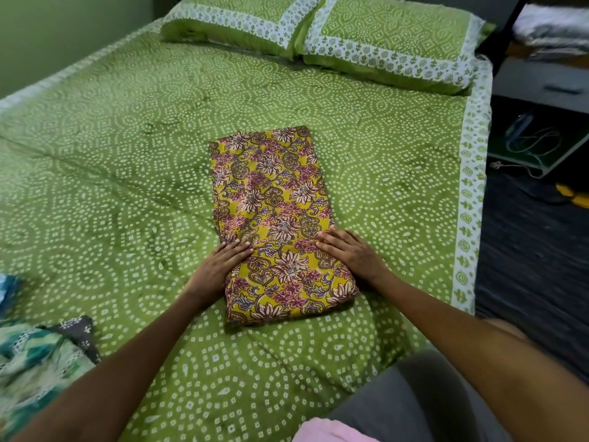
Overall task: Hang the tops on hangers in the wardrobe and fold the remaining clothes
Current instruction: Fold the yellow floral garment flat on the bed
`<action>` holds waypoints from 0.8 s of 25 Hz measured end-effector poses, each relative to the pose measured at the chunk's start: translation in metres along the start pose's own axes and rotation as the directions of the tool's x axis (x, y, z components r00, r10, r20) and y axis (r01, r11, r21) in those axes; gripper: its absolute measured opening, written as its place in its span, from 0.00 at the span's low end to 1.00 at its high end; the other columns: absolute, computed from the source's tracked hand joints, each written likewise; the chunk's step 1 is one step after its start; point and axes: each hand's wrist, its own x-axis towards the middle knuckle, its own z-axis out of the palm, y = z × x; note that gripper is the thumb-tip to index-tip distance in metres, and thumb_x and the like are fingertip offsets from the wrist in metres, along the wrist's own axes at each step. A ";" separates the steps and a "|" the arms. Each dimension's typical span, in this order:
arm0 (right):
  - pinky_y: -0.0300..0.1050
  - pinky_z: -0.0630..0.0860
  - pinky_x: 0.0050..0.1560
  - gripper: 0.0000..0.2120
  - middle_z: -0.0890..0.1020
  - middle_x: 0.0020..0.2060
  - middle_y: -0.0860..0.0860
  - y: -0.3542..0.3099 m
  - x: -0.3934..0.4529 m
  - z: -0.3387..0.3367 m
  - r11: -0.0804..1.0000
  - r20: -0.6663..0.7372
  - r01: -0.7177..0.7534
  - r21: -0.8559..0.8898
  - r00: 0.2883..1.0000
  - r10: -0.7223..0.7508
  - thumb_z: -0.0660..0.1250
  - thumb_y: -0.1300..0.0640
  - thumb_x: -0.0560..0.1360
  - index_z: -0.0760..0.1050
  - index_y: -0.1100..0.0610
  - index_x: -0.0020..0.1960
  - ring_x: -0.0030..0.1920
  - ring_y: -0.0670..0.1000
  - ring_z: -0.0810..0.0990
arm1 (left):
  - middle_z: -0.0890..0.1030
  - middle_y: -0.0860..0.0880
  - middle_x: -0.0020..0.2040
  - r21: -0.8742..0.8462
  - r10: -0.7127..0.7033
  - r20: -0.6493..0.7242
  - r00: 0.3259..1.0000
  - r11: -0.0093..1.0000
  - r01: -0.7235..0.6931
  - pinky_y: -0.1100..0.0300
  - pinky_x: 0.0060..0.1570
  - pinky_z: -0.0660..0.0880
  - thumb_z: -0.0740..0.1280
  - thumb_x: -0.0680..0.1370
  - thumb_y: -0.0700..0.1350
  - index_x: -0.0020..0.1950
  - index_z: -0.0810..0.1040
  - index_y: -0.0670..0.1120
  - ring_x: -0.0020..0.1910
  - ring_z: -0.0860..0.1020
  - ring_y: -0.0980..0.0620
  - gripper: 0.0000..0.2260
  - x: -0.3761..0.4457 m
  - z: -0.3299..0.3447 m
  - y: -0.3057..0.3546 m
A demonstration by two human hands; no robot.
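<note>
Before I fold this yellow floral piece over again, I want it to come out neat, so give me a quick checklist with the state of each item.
1. Yellow floral garment lies flat on the bedsheet: ok.
2. Left hand on its near left edge: ok.
3. Right hand on its near right edge: ok.
4. Long edges aligned: ok.
5. Far end clear of the pillows: ok.
6. Layers underneath smooth: cannot tell.

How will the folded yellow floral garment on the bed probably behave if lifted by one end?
The yellow floral garment is thin cloth, so it would likely droop. Its layers look loose and may unfold. It probably weighs little.
</note>
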 end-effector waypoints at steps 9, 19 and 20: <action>0.46 0.76 0.55 0.10 0.81 0.53 0.58 -0.042 -0.016 -0.038 -0.079 0.440 -0.461 0.884 0.763 0.474 0.65 0.52 0.76 0.78 0.58 0.49 0.51 0.52 0.80 | 0.84 0.51 0.40 -0.702 -0.483 0.167 0.860 0.554 0.447 0.60 0.46 0.78 0.74 0.69 0.48 0.49 0.80 0.40 0.41 0.82 0.57 0.15 -0.015 -0.026 0.035; 0.41 0.58 0.29 0.20 0.65 0.28 0.49 -0.072 0.000 -0.026 0.049 0.349 -0.680 0.732 0.436 0.830 0.65 0.50 0.76 0.61 0.55 0.32 0.28 0.47 0.62 | 0.75 0.41 0.31 -0.660 -0.863 0.006 0.505 0.376 0.650 0.55 0.33 0.66 0.64 0.77 0.55 0.32 0.72 0.38 0.32 0.70 0.49 0.22 -0.013 0.002 0.074; 0.40 0.57 0.27 0.20 0.64 0.27 0.48 -0.075 -0.007 -0.024 0.097 0.326 -0.684 0.723 0.461 0.825 0.65 0.51 0.77 0.61 0.55 0.31 0.27 0.46 0.60 | 0.77 0.39 0.33 -0.690 -0.860 -0.020 0.510 0.381 0.616 0.53 0.35 0.69 0.64 0.77 0.55 0.35 0.73 0.36 0.33 0.72 0.48 0.22 -0.021 0.009 0.076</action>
